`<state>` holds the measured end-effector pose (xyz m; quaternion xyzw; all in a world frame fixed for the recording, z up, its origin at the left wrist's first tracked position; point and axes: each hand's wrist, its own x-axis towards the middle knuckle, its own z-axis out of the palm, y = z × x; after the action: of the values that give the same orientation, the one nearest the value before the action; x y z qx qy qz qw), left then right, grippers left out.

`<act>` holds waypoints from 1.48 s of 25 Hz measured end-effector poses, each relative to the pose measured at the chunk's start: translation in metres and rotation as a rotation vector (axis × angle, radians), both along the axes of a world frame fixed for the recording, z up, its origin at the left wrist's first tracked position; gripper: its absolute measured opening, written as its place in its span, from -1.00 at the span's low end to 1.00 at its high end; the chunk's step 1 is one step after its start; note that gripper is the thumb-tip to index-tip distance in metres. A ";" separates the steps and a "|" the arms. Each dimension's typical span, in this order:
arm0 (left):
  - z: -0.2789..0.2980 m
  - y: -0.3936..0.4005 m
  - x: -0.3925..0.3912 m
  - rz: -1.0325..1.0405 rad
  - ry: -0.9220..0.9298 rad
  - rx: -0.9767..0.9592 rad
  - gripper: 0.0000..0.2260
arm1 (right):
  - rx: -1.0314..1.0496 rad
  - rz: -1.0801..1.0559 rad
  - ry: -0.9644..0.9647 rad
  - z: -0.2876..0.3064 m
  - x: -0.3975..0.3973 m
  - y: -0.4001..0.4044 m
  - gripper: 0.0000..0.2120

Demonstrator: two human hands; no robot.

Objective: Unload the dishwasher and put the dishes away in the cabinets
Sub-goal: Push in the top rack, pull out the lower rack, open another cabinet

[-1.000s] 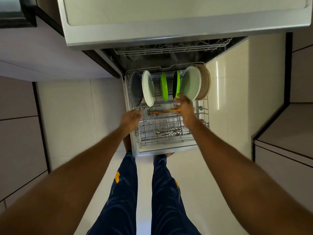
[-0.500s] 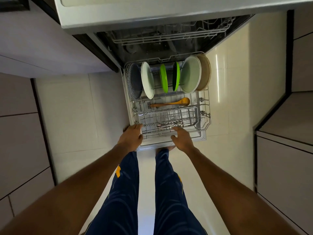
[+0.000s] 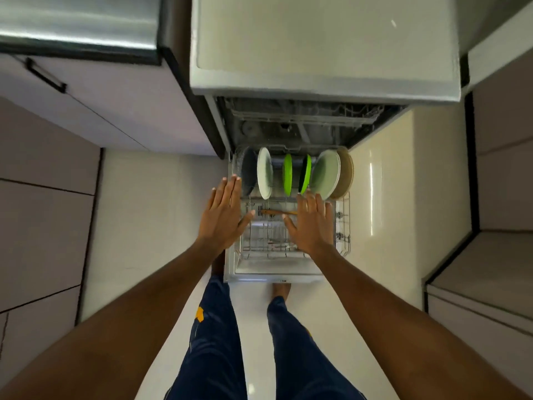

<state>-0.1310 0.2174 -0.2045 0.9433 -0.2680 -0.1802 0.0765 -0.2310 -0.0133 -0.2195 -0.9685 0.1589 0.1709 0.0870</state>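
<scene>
The dishwasher's lower rack (image 3: 343, 226) is pulled out over the open door. Standing in its far row are a dark grey plate (image 3: 248, 174), a white plate (image 3: 264, 176), two green plates (image 3: 287, 174) (image 3: 305, 173), a pale green plate (image 3: 326, 177) and a tan plate (image 3: 346, 176). A wooden spoon (image 3: 277, 212) lies across the middle of the rack. My left hand (image 3: 223, 215) hovers flat with straight fingers over the rack's left edge. My right hand (image 3: 311, 223) is spread flat above the rack, fingertips close to the green and pale green plates. Neither holds anything.
The upper rack (image 3: 302, 116) stays inside the dishwasher under the grey top (image 3: 323, 53). Cabinets (image 3: 101, 99) with a black handle (image 3: 46, 76) stand at left, more cabinets (image 3: 501, 168) at right. My legs and a bare foot (image 3: 281, 290) stand before the door on the pale tiled floor.
Both hands left the rack's front edge and moved forward and up, now flat and open above the rack near the plates. The view tilted up, showing more of the dishwasher top.
</scene>
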 end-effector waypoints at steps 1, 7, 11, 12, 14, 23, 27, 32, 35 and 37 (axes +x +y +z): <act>0.017 0.001 0.002 0.023 -0.051 -0.007 -0.22 | -0.035 0.062 -0.048 0.017 0.007 -0.002 -0.23; 0.184 0.070 0.047 0.255 -0.410 0.000 -0.21 | -0.064 0.294 -0.428 0.179 0.110 0.033 -0.20; 0.331 0.186 0.075 0.308 -0.702 0.124 -0.17 | -0.043 0.490 -0.786 0.320 0.184 0.107 -0.22; 0.376 0.226 0.076 0.342 -0.798 0.182 -0.17 | -0.049 0.550 -0.868 0.358 0.199 0.132 -0.23; 0.468 0.306 0.067 0.423 -0.964 0.234 -0.18 | -0.044 0.670 -0.995 0.434 0.221 0.184 -0.23; 0.713 0.598 -0.068 0.966 -1.327 0.409 -0.25 | 0.244 1.052 -1.431 0.657 0.221 0.474 -0.31; 0.708 0.696 -0.064 1.186 -1.252 0.156 -0.32 | 0.250 1.175 -1.492 0.683 0.230 0.614 -0.34; 0.668 0.820 -0.022 1.450 -1.093 -0.131 -0.35 | 0.095 1.378 -1.459 0.722 0.265 0.795 -0.39; 0.659 0.865 0.005 1.498 -1.165 -0.240 -0.22 | 0.030 1.398 -1.407 0.732 0.281 0.870 -0.40; 0.655 0.888 0.023 1.534 -1.146 -0.363 -0.16 | -0.001 1.424 -1.353 0.733 0.290 0.914 -0.38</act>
<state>-0.1076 1.1053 0.4506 0.7800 0.3989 0.4491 0.1754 0.0587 0.9005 0.5135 -0.7316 -0.5453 -0.4075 0.0361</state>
